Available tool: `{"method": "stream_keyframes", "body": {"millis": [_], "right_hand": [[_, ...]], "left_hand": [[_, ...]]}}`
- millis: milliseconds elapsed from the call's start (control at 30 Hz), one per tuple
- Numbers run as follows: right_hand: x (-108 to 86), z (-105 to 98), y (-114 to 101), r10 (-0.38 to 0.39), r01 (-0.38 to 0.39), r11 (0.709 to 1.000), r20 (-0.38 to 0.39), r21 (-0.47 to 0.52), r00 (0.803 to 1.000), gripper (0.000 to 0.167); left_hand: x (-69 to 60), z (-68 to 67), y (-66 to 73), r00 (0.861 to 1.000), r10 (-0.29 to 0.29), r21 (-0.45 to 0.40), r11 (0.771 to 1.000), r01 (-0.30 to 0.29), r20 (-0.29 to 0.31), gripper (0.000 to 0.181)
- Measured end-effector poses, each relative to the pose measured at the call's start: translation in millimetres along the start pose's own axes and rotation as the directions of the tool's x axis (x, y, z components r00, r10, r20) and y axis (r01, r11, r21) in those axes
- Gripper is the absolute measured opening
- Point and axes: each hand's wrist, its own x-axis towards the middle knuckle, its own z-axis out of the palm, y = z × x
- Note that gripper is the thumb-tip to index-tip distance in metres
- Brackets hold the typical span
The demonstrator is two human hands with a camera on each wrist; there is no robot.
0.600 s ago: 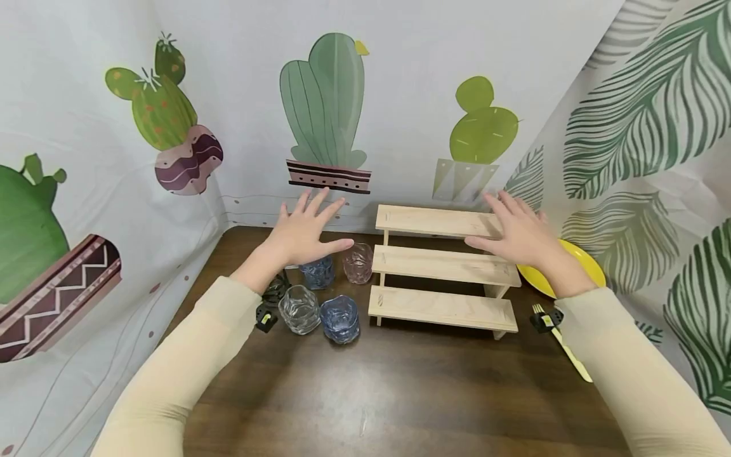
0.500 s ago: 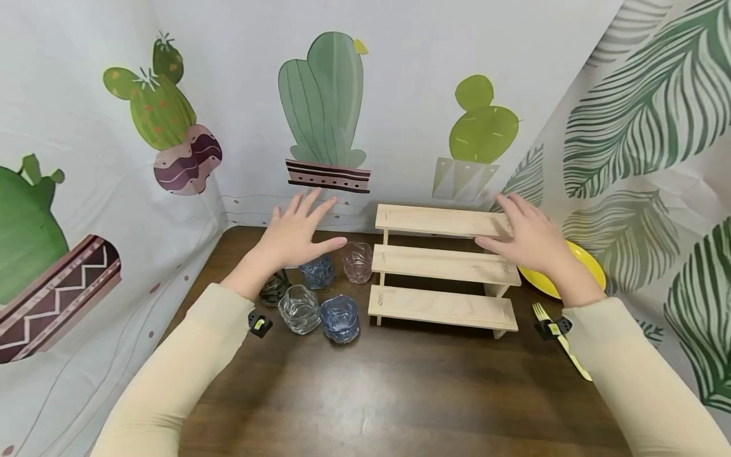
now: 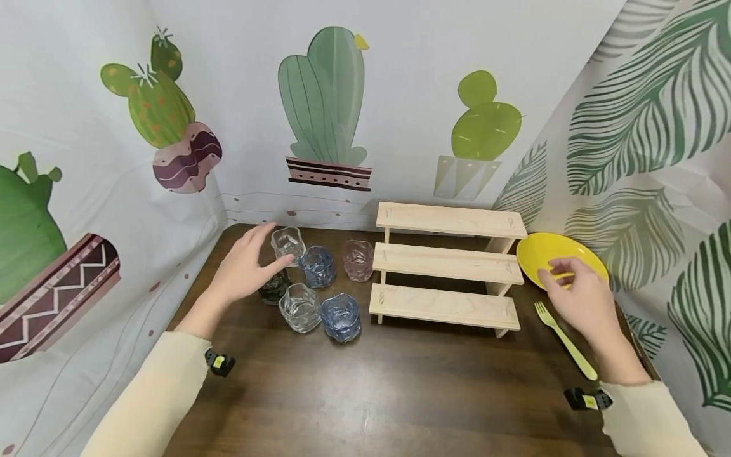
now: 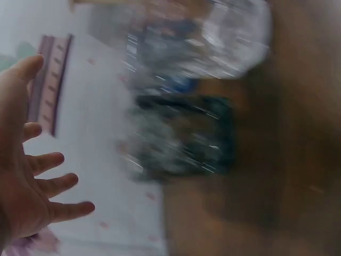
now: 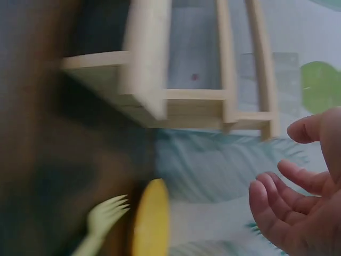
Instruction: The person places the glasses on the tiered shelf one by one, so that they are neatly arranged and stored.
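My left hand (image 3: 242, 266), fingers spread, hovers over the left side of several faceted glasses and partly covers a dark glass (image 3: 274, 291). A clear glass (image 3: 288, 244) is just behind it. In the left wrist view, that hand (image 4: 32, 170) is apart from the blurred dark glass (image 4: 186, 138). Above the yellow plate (image 3: 533, 254) is my right hand (image 3: 585, 295), its fingers loosely bent and holding nothing. A pale yellow-green fork (image 3: 571, 343) lies on the table nearby. The right wrist view shows this hand (image 5: 303, 197) apart from the plate and fork.
A three-tier wooden stand (image 3: 448, 263) occupies the table's back right. Left of it are a pink glass (image 3: 358, 261), two blue glasses, the nearer one (image 3: 341, 318) at the front, and another clear glass (image 3: 299, 309). A printed cloth (image 3: 411, 114) hangs behind the brown table (image 3: 365, 387).
Both hands have drawn back and moved apart, the left to the left, the right to the right over the plate. The right fingers have bent. Glasses and stand have stayed put.
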Motion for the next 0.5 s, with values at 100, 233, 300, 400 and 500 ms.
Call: {"method": "stream_keyframes", "body": {"millis": [100,233,300,400,500], "right_hand": [[-15.7,12,15,0.044,-0.047,0.998,0.073,0.051,0.996,0.045],[-31.1,30,27,0.098,-0.142,0.972,0.228,0.188,0.969,0.056],[-35.5,38,31,0.120,-0.201,0.945,0.296,0.260,0.948,0.061],[-38.6,47,34,0.141,-0.286,0.894,0.389,0.345,0.910,0.067],[-38.5,53,35,0.154,-0.389,0.812,0.483,0.434,0.862,0.073]], "left_hand": [[-14.6,12.3,-20.8,0.999,-0.043,-0.093,0.995,0.043,-0.006,0.092],[-31.9,28.2,-38.6,0.998,-0.067,-0.191,0.979,0.069,0.012,0.094],[-37.3,34.7,-43.1,0.998,-0.062,-0.228,0.971,0.063,0.014,0.095],[-42.2,42.3,-46.3,0.998,-0.053,-0.283,0.957,0.055,0.015,0.097],[-44.6,48.3,-49.2,0.998,-0.061,-0.327,0.943,0.061,0.009,0.099]]}}
